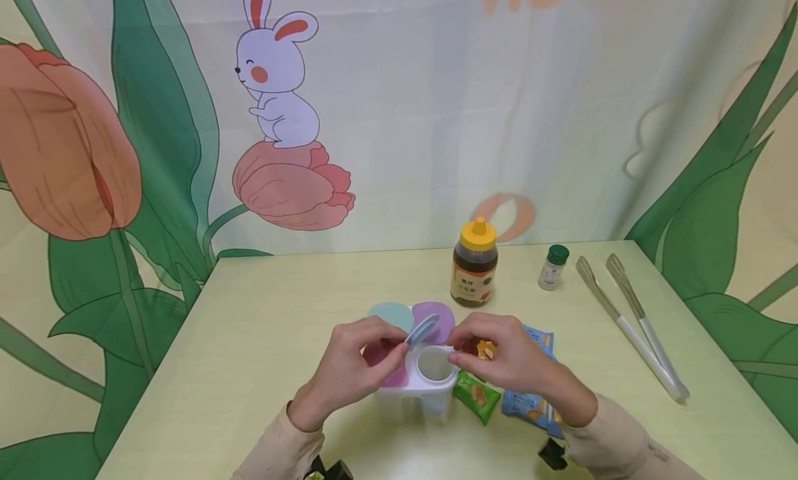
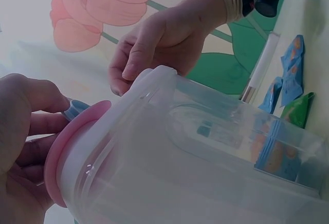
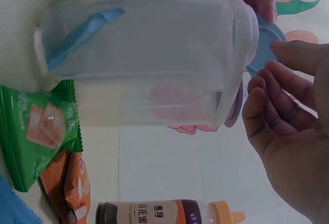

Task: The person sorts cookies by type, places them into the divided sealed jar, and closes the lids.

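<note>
A clear plastic container (image 3: 154, 49) with a white top stands on the table under both hands. Its top carries teal (image 1: 391, 315), purple (image 1: 439, 319) and pink (image 1: 397, 378) lids. My left hand (image 1: 355, 361) pinches a light blue lid (image 1: 425, 326), which is tilted up from the round opening (image 1: 436, 364) at the front right. Beside that opening is my right hand (image 1: 499, 353), fingers loosely bent at the rim and nothing in them. Through the container's wall, the right wrist view shows a blue packet (image 3: 82, 36) lying inside at the bottom.
Right of the container lie a green packet (image 1: 476, 398), an orange packet (image 1: 486, 348) and several blue packets (image 1: 526, 405). Behind stands a honey bottle (image 1: 474, 276) with a yellow cap, then a small green-capped shaker (image 1: 552, 269). Metal tongs (image 1: 676, 390) lie at the far right.
</note>
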`<state>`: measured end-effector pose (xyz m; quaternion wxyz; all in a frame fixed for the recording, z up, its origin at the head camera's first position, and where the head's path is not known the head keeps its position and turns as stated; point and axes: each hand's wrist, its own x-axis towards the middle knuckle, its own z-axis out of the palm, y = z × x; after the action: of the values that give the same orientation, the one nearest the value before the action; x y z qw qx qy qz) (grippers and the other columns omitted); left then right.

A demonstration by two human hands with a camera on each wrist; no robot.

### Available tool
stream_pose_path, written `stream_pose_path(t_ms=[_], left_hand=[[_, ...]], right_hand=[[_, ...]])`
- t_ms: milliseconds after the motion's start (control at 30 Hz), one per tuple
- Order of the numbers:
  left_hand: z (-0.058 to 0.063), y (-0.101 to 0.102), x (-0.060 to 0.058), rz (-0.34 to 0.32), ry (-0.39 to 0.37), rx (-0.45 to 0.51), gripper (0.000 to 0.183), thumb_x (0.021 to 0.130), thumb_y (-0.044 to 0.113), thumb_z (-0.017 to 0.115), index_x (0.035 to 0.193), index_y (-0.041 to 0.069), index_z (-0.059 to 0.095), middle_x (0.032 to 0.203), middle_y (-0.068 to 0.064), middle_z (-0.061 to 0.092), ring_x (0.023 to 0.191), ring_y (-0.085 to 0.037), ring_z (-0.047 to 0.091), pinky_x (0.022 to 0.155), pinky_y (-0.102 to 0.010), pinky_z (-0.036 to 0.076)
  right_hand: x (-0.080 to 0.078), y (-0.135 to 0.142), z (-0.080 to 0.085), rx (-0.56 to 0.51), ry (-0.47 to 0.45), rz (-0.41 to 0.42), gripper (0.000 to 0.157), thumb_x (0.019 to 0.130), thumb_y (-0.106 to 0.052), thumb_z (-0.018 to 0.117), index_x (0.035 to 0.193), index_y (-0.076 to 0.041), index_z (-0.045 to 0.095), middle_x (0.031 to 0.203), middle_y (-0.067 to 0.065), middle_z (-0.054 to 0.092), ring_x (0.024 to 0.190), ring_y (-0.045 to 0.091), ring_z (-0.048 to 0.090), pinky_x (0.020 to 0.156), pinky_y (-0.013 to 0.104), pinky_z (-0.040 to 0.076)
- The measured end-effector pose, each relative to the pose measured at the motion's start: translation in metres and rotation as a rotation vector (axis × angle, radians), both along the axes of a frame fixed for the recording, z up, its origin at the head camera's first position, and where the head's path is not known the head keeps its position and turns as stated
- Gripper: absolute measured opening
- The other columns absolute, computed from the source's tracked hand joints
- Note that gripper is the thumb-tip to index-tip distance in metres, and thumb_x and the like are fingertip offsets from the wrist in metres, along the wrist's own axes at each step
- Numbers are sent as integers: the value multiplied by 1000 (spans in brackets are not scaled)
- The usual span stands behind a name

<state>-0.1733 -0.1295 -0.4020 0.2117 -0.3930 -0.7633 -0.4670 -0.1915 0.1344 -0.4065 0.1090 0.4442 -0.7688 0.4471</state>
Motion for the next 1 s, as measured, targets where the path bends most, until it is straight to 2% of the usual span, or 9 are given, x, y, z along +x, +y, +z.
stream_pose_path(t_ms=[300,467,633,800,1000], left_hand=[[0,1,-1,12,10,-2,12,83,4,74,92,11,74,82,1,71,72,-7,62,61,-21,54],[0,1,-1,10,10,-2,12,82,3,74,92,11,74,82,1,71,72,-7,63,61,-22,55],[-1,0,-1,7,8,-2,12,82,3,74,92,11,74,83,1,71,73,-7,63,63,-22,55],[-1,0,-1,3,4,3,12,82,3,73,92,10,74,83,1,71,73,-7,63,63,-22,55],[-1,1,0,3,-7,-1,12,83,3,73,92,10,74,83,0,71,72,-7,63,62,-22,55]], right_hand=[[-1,11,-4,16,-32,-31,17,84,-7,76,95,-18,70,83,-11,66,70,5,58,55,27,52],[1,15,-9,30,-45,-30,19,85,-7,74,97,-20,69,85,-9,66,71,5,58,56,25,52],[1,21,-13,36,-38,-38,19,84,-6,75,98,-17,68,85,-6,66,72,5,58,59,26,54],[-1,28,-19,54,-42,-69,17,85,-8,74,99,-17,68,87,-4,68,73,5,60,62,29,56],[0,37,-28,111,-93,-128,17,87,-12,73,102,-19,70,91,-3,70,76,3,61,67,29,58]])
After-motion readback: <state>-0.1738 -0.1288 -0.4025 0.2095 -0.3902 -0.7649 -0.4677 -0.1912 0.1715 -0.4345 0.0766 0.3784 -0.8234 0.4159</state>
